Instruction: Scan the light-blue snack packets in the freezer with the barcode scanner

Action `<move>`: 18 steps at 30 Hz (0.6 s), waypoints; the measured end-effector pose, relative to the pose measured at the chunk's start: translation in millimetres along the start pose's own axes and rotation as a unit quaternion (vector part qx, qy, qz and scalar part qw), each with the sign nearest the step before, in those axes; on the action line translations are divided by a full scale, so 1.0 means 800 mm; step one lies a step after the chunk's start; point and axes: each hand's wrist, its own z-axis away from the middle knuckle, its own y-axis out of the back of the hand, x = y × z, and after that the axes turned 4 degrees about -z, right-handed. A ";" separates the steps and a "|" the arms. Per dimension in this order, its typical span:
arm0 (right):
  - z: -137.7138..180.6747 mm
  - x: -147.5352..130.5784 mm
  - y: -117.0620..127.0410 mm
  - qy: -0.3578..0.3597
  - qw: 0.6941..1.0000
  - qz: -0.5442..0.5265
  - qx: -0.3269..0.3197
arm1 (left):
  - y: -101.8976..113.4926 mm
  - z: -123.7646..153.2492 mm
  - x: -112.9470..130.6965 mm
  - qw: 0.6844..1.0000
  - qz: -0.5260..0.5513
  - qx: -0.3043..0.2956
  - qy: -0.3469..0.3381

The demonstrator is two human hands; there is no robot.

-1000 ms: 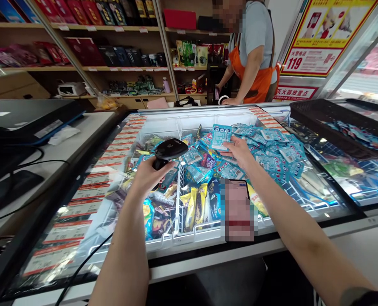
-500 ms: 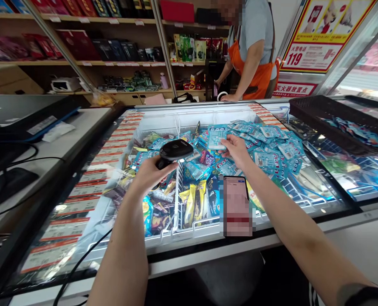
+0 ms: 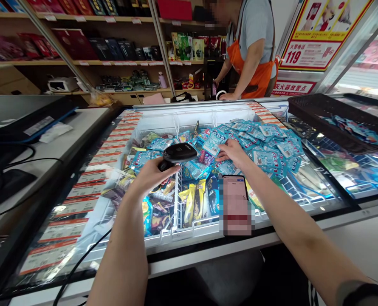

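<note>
My left hand (image 3: 150,175) is wrapped round the handle of a black barcode scanner (image 3: 180,152), whose head points to the right. Between the fingertips of my right hand (image 3: 233,153) is the edge of a small blue packet (image 3: 213,143), tilted, with a barcode showing on it. Both hands are above a chest freezer with a glass top. Many similar blue packets (image 3: 268,159) lie in a heap to the right of my right hand. A phone (image 3: 236,206) with a lit, partly blurred screen lies at the freezer's front edge, below my right forearm.
A dark plastic basket (image 3: 303,112) holding more blue packets stands at the right. Yellow wrapped ice creams (image 3: 195,199) lie in a wire basket below the glass. Behind the freezer a person in an orange apron (image 3: 255,76) leans over. A cable (image 3: 77,267) runs along the left.
The blue packet in my right hand has tipped and moved slightly down and left. The scanner has shifted a little to the right.
</note>
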 end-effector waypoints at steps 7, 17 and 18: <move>0.000 0.003 0.000 -0.013 1.000 -0.007 0.001 | -0.001 0.001 0.000 0.999 0.033 0.000 0.003; -0.004 0.008 -0.005 0.015 0.998 -0.047 0.027 | -0.003 -0.004 0.005 0.999 0.049 -0.001 -0.002; -0.004 0.008 -0.005 0.022 0.998 -0.058 0.028 | -0.005 -0.005 0.007 0.998 0.056 0.003 -0.006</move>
